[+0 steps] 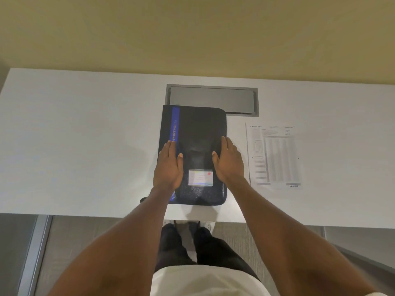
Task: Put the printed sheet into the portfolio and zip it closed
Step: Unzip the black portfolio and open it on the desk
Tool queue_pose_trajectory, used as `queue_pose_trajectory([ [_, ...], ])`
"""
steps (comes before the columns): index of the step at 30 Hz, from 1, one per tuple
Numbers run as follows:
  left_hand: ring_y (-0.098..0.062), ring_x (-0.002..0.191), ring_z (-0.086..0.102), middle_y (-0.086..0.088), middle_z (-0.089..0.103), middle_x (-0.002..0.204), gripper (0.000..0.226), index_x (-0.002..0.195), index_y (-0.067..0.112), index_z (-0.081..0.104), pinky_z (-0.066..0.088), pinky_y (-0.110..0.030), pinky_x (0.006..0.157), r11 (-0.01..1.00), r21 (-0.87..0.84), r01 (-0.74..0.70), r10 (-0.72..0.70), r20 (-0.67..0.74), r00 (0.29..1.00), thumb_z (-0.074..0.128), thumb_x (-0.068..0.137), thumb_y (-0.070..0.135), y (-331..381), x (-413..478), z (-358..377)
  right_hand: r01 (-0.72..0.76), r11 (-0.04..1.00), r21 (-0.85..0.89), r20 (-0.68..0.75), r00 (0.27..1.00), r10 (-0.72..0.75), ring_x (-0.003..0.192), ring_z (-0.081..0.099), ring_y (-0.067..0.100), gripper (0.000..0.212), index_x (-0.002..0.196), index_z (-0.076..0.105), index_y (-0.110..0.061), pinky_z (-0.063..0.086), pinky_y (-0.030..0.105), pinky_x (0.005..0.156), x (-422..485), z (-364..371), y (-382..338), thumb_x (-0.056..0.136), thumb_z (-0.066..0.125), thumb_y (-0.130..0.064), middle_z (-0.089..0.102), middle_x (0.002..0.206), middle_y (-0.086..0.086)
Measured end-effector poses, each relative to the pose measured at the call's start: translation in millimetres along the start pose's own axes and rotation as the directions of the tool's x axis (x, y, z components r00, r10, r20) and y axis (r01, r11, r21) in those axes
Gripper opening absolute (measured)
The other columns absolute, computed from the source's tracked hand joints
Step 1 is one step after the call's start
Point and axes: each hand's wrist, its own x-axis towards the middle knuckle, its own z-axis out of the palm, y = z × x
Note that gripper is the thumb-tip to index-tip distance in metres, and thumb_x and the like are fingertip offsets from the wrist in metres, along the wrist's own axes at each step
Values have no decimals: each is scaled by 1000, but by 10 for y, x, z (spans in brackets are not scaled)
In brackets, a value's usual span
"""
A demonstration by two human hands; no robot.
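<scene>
A black portfolio [198,127] with a blue stripe and a label window lies closed on the white table [85,135], in the middle near the front edge. My left hand [168,167] rests flat on its left side, fingers straight, holding nothing. On the portfolio's right side my right hand [228,161] lies flat in the same way. The printed sheet [275,157] lies flat on the table just to the right of the portfolio, apart from both hands. A small dark zip pull [142,199] pokes out by my left wrist.
A grey recessed cable hatch [211,99] sits in the table behind the portfolio. A yellow wall stands beyond the table. Below the front edge I see my legs, my shoes and grey flooring.
</scene>
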Motion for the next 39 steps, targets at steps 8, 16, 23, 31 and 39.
queue_pose_trajectory([
  [8, -31, 137, 46, -10, 48, 152, 52, 155, 13, 36, 46, -48, 110, 993, 102, -51, 61, -89, 994, 40, 109, 37, 143, 617, -269, 122, 990, -68, 9, 993, -121, 153, 24, 31, 65, 159, 19, -25, 19, 43, 123, 466, -69, -187, 103, 43, -49, 19, 168, 2],
  [16, -33, 125, 55, -13, 51, 138, 44, 146, 14, 43, 55, -52, 97, 990, 135, -38, 39, -4, 999, 45, 107, 34, 192, 1474, -352, 286, 950, -124, 6, 958, -287, 148, 33, 29, 57, 158, 26, -23, 28, 46, 122, 1083, -102, -700, 105, 43, -37, 33, 162, 6],
  [23, -38, 107, 65, -14, 58, 126, 42, 144, 16, 42, 57, -53, 91, 992, 126, 14, -30, 123, 992, 47, 105, 32, 200, 2012, -377, 375, 913, -162, -11, 924, -382, 135, 47, 28, 43, 145, 47, -17, 34, 44, 115, 1560, -32, -1179, 103, 46, -22, 53, 145, 8],
  [31, -32, 108, 68, -8, 69, 124, 35, 138, 22, 54, 57, -48, 95, 993, 112, 48, -70, 201, 977, 44, 106, 31, 34, 2290, -391, 407, 888, -213, 167, 911, -377, 126, 51, 30, 43, 135, 51, -13, 34, 42, 112, 1875, 45, -1516, 92, 58, -11, 57, 132, 10],
  [39, -33, 100, 67, -12, 69, 115, 25, 124, 12, 53, 57, -47, 88, 999, 26, 21, -27, 247, 969, 50, 101, 20, 38, 2387, -480, 384, 901, -203, 236, 912, -336, 129, 47, 32, 48, 140, 47, -15, 35, 43, 110, 2039, 18, -1630, 93, 56, -8, 55, 137, 12],
])
